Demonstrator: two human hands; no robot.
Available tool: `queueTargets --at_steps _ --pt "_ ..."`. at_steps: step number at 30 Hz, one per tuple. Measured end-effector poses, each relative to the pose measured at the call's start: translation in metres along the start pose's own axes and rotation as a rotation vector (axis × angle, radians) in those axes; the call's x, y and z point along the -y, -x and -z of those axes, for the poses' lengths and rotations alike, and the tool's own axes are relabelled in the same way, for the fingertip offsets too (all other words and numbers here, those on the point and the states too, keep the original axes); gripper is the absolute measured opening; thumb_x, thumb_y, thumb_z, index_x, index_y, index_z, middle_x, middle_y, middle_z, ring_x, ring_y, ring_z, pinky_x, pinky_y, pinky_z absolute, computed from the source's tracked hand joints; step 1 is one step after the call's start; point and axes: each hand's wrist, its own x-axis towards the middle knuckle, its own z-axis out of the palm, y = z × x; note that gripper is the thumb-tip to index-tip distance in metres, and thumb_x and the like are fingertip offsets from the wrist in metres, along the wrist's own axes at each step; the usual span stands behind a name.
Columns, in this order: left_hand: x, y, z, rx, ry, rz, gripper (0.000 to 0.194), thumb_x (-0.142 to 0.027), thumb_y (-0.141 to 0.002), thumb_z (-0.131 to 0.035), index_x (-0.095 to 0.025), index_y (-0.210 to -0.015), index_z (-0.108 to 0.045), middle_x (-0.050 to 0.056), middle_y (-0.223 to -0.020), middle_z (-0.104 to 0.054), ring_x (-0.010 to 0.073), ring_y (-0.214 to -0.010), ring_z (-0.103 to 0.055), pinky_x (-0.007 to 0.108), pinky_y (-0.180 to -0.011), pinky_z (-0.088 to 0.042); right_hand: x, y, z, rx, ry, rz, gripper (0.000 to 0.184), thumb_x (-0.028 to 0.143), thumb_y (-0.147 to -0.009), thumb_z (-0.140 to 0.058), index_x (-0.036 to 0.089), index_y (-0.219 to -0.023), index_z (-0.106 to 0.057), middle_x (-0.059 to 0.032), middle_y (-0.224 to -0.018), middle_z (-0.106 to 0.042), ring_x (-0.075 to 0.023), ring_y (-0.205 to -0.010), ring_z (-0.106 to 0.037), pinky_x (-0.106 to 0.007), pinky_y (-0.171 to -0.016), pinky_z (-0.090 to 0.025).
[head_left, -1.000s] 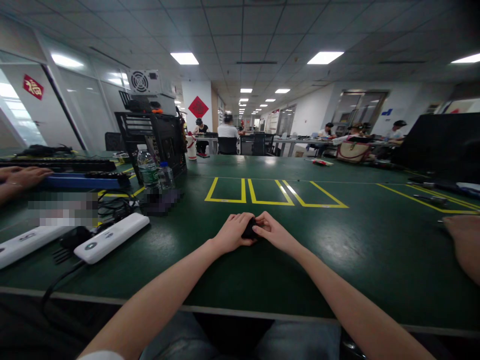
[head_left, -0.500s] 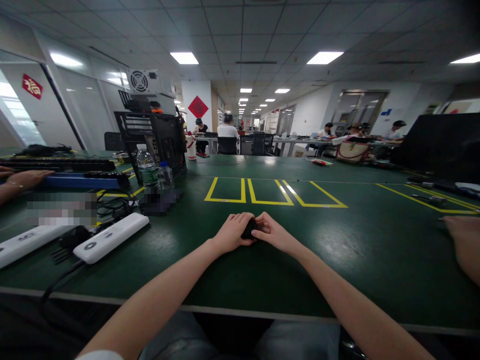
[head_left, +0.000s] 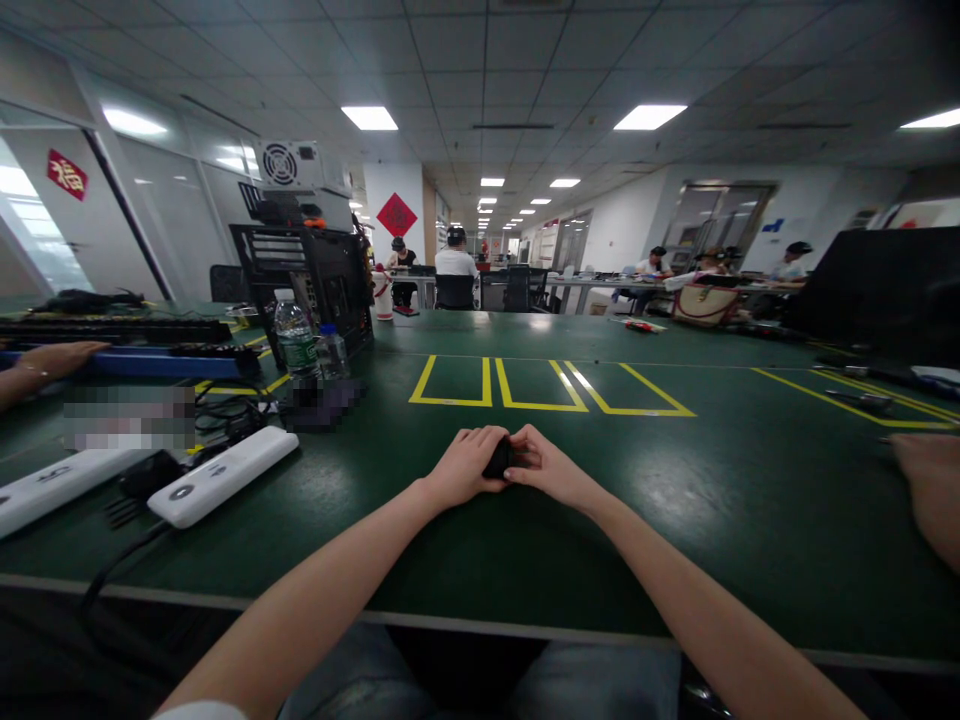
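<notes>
A small, dark, rounded object (head_left: 497, 459) is between my hands, just above or on the green table (head_left: 420, 580); its kind is not clear. My left hand (head_left: 469, 466) wraps round it from the left, covering much of it. From the right, the bent fingers and thumb of my right hand (head_left: 546, 464) close on its near side. Beyond my hands, three yellow tape outlines (head_left: 536, 408) run across the tabletop.
At left lie white power strips (head_left: 225, 478) with black cables. Behind them stand a water bottle (head_left: 295, 340), a smaller blue-capped bottle (head_left: 331, 352) and an open black computer case (head_left: 341, 285). Other people's hands rest at the left (head_left: 56, 362) and right (head_left: 926, 480) edges.
My right thumb and fingers have shifted slightly on the dark object, and a bit more of its rounded side shows. My left hand stays in place round it.
</notes>
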Motion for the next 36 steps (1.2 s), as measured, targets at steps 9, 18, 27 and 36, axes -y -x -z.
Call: queueTargets --at_steps 9,18,27,36 --pt "0.001 0.0 -0.001 -0.021 -0.001 -0.011 0.057 -0.033 -0.064 -0.063 -0.021 -0.111 -0.033 0.006 -0.111 -0.047 0.0231 -0.101 -0.045 0.037 -0.085 -0.031 -0.001 -0.002 -0.001 -0.054 0.003 -0.052 0.029 0.029 -0.069 -0.058 0.02 -0.092 -0.043 -0.0027 -0.095 -0.052 -0.017 -0.091 -0.053 -0.037 -0.08 -0.044" --pt "0.003 0.001 -0.002 -0.022 -0.006 -0.021 0.058 -0.031 -0.063 -0.064 -0.021 -0.111 -0.033 0.006 -0.11 -0.047 0.0224 -0.101 -0.045 0.037 -0.085 -0.031 0.006 0.003 0.0 -0.002 0.016 -0.018 0.033 0.027 -0.064 -0.064 0.021 -0.088 -0.043 -0.0009 -0.096 -0.051 -0.0173 -0.093 -0.052 -0.036 -0.082 -0.043" --pt "0.003 0.0 -0.003 -0.023 -0.013 -0.005 0.057 -0.034 -0.063 -0.063 -0.021 -0.111 -0.034 0.006 -0.11 -0.048 0.0236 -0.1 -0.046 0.036 -0.083 -0.032 -0.005 -0.004 -0.001 -0.094 -0.019 -0.026 0.03 0.03 -0.067 -0.06 0.02 -0.089 -0.043 -0.0019 -0.092 -0.051 -0.0165 -0.09 -0.053 -0.036 -0.08 -0.043" --pt "0.002 0.0 -0.003 -0.019 -0.006 -0.003 0.058 -0.03 -0.063 -0.064 -0.021 -0.111 -0.033 0.006 -0.111 -0.047 0.0227 -0.101 -0.046 0.037 -0.085 -0.031 0.002 0.001 0.001 -0.016 0.008 -0.003 0.034 0.027 -0.063 -0.064 0.021 -0.089 -0.043 -0.0007 -0.093 -0.05 -0.0169 -0.09 -0.053 -0.036 -0.08 -0.044"
